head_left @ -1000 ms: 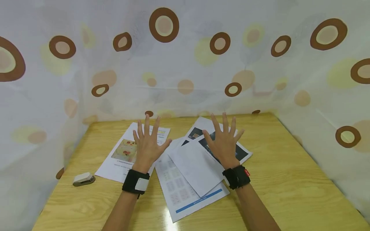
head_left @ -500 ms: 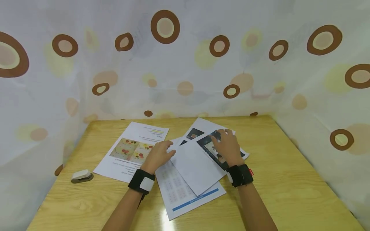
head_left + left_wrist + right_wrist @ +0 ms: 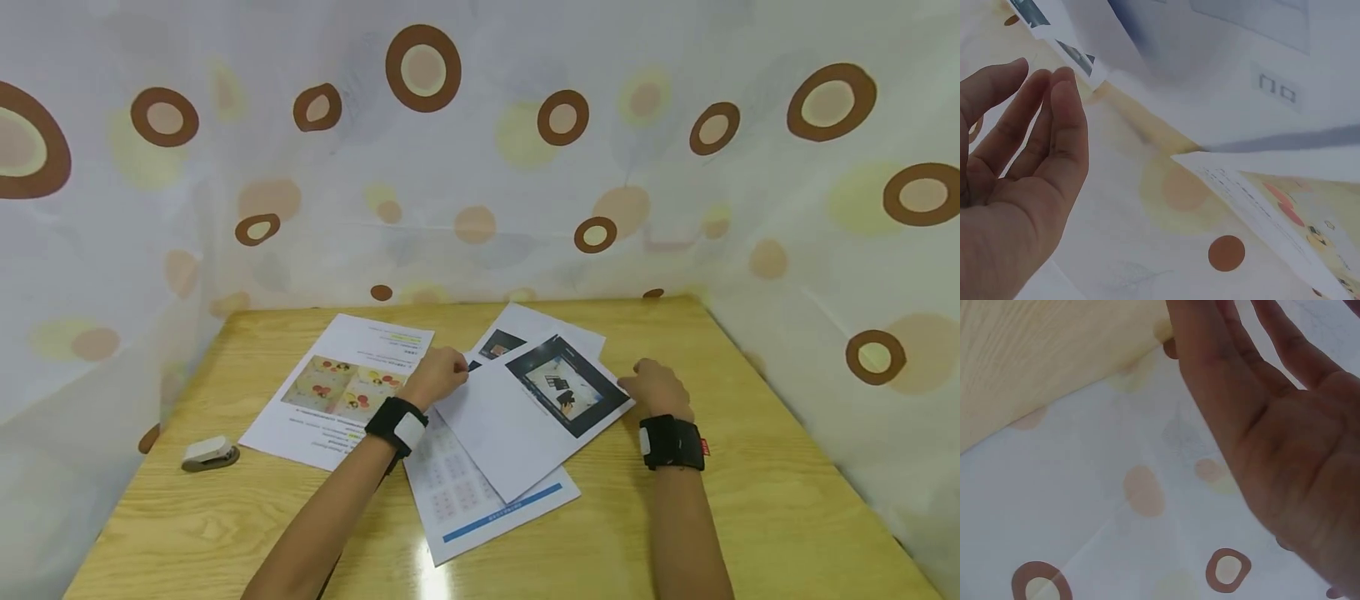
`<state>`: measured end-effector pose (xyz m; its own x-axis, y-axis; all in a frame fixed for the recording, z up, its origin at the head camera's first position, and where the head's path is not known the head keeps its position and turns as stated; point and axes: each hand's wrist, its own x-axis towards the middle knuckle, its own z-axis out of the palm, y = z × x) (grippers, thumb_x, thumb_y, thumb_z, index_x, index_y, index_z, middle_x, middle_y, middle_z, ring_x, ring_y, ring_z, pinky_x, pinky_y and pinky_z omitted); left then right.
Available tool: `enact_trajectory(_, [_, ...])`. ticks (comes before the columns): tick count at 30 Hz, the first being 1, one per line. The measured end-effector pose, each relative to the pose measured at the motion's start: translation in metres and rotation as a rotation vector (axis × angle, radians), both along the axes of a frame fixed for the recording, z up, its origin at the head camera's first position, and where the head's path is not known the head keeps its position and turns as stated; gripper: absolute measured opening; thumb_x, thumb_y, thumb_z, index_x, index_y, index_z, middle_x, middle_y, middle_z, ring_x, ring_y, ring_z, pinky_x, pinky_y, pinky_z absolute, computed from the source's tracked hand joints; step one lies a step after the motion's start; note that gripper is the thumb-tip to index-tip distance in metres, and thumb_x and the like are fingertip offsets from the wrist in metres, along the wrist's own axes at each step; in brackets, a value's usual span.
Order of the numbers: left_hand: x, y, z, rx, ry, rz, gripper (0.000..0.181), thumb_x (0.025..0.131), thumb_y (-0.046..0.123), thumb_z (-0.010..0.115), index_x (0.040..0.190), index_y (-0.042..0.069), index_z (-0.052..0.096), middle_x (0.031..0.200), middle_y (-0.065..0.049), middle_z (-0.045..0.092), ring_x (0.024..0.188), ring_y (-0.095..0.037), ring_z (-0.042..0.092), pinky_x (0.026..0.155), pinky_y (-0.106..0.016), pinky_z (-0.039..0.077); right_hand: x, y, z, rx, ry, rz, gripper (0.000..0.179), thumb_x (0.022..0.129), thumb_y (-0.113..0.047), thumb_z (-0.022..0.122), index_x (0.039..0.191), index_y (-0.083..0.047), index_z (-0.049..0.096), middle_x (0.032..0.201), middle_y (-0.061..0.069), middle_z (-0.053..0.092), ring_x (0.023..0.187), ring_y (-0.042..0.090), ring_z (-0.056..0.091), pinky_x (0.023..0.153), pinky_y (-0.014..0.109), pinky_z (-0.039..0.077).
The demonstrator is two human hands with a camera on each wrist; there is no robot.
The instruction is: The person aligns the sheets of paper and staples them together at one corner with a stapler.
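My left hand (image 3: 435, 377) has its fingers bent at the upper left corner of the top sheet of paper (image 3: 498, 425), which carries a dark-framed picture. In the left wrist view, a gap shows between the thumb and the curved fingers of that hand (image 3: 1029, 165), and nothing is between them. At the right corner of the same sheet, my right hand (image 3: 660, 390) has its thumb side close to the edge. Its fingertips run out of the right wrist view, where only palm and finger bases show. Beneath lie a sheet with a blue stripe (image 3: 457, 500) and another printed sheet (image 3: 555, 323).
A separate printed sheet with food-like pictures (image 3: 322, 437) lies to the left, partly behind my left hand. Left of it stands a small white and grey stapler (image 3: 210, 454). A patterned curtain (image 3: 480, 167) encloses the wooden table (image 3: 750, 500) at the back and sides.
Both hands came down from raised, spread fingers to the papers. My left hand moved right to the top sheet's corner; my right hand moved right, off the dark picture, to the sheet's edge.
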<state>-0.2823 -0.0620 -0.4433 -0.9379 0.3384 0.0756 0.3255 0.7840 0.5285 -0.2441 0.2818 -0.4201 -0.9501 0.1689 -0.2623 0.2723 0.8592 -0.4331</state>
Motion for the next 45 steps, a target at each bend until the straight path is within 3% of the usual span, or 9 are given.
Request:
enact_trajectory(4, [-0.01, 0.008, -0.006, 0.011, -0.016, 0.03, 0.017, 0.092, 0.009, 0.07, 0.105, -0.002, 0.072, 0.096, -0.014, 0.067, 0.08, -0.023, 0.059, 0.069, -0.033, 0.05, 0.003, 0.01, -0.007, -0.028, -0.059, -0.03, 0.057, 0.099, -0.033, 0.053, 0.138, 0.009, 0.047, 0.138, 0.033, 0.047, 0.119, 0.054, 0.048, 0.089, 0.066, 0.041])
enact_trajectory(10, [-0.017, 0.015, -0.008, -0.004, 0.001, 0.069, 0.029, 0.091, 0.011, 0.072, 0.115, -0.005, 0.068, 0.102, -0.017, 0.068, 0.087, -0.026, 0.061, 0.077, -0.037, 0.05, 0.0, 0.015, -0.01, -0.055, -0.048, -0.031, 0.054, 0.098, -0.035, 0.056, 0.13, 0.009, 0.054, 0.128, 0.03, 0.055, 0.112, 0.049, 0.052, 0.085, 0.062, 0.043])
enact_trajectory(16, [-0.02, 0.02, -0.01, 0.009, 0.003, 0.059, 0.029, 0.09, 0.008, 0.072, 0.116, -0.006, 0.067, 0.102, -0.017, 0.068, 0.085, -0.025, 0.059, 0.077, -0.037, 0.049, -0.002, 0.018, -0.01, -0.042, -0.054, -0.059, 0.042, 0.096, -0.037, 0.059, 0.093, 0.004, 0.06, 0.079, 0.013, 0.049, 0.078, 0.031, 0.05, 0.069, 0.046, 0.038])
enact_trajectory(23, [-0.024, 0.023, -0.016, 0.018, -0.037, 0.072, 0.03, 0.09, 0.008, 0.071, 0.118, -0.003, 0.066, 0.105, -0.017, 0.067, 0.088, -0.025, 0.059, 0.078, -0.039, 0.05, -0.006, 0.019, -0.019, -0.102, 0.01, -0.037, 0.037, 0.092, -0.023, 0.062, 0.061, -0.004, 0.054, 0.057, 0.003, 0.05, 0.053, 0.018, 0.048, 0.052, 0.032, 0.039])
enact_trajectory(26, [-0.024, 0.024, -0.018, 0.026, -0.044, 0.067, 0.03, 0.09, 0.007, 0.07, 0.118, -0.003, 0.066, 0.104, -0.016, 0.067, 0.088, -0.025, 0.06, 0.078, -0.038, 0.05, -0.008, 0.02, -0.022, -0.136, 0.043, -0.015, 0.027, 0.091, -0.016, 0.062, 0.076, 0.005, 0.066, 0.064, 0.007, 0.058, 0.058, 0.02, 0.053, 0.054, 0.031, 0.043])
enact_trajectory(28, [-0.025, 0.024, -0.019, 0.034, -0.048, 0.061, 0.029, 0.09, 0.006, 0.07, 0.118, -0.003, 0.066, 0.104, -0.016, 0.068, 0.087, -0.025, 0.061, 0.077, -0.038, 0.05, -0.009, 0.021, -0.024, -0.161, 0.053, -0.015, 0.024, 0.092, -0.014, 0.061, 0.095, 0.009, 0.068, 0.082, 0.016, 0.064, 0.072, 0.027, 0.058, 0.064, 0.037, 0.048])
enact_trajectory(34, [-0.028, 0.028, -0.019, 0.068, -0.055, 0.039, 0.028, 0.089, 0.005, 0.07, 0.117, -0.002, 0.066, 0.102, -0.015, 0.069, 0.086, -0.025, 0.064, 0.073, -0.036, 0.051, -0.013, 0.023, -0.029, -0.233, 0.105, -0.01, 0.052, 0.095, -0.016, 0.06, 0.135, 0.015, 0.049, 0.13, 0.036, 0.052, 0.112, 0.048, 0.054, 0.097, 0.058, 0.041])
enact_trajectory(40, [-0.029, 0.026, -0.017, 0.118, -0.109, 0.037, 0.028, 0.09, 0.006, 0.07, 0.116, -0.003, 0.066, 0.105, -0.017, 0.07, 0.09, -0.027, 0.066, 0.075, -0.035, 0.052, -0.02, 0.019, -0.032, -0.414, 0.071, 0.005, 0.064, 0.096, -0.014, 0.063, 0.143, 0.018, 0.034, 0.124, 0.036, 0.057, 0.107, 0.041, 0.061, 0.093, 0.048, 0.048])
enact_trajectory(45, [-0.024, 0.026, -0.015, 0.144, -0.117, 0.018, 0.024, 0.091, 0.011, 0.071, 0.11, -0.004, 0.071, 0.102, -0.017, 0.071, 0.088, -0.028, 0.067, 0.074, -0.035, 0.052, -0.023, 0.013, -0.033, -0.517, 0.1, -0.023, 0.067, 0.096, -0.012, 0.063, 0.146, 0.017, 0.029, 0.136, 0.035, 0.047, 0.108, 0.035, 0.062, 0.088, 0.04, 0.052])
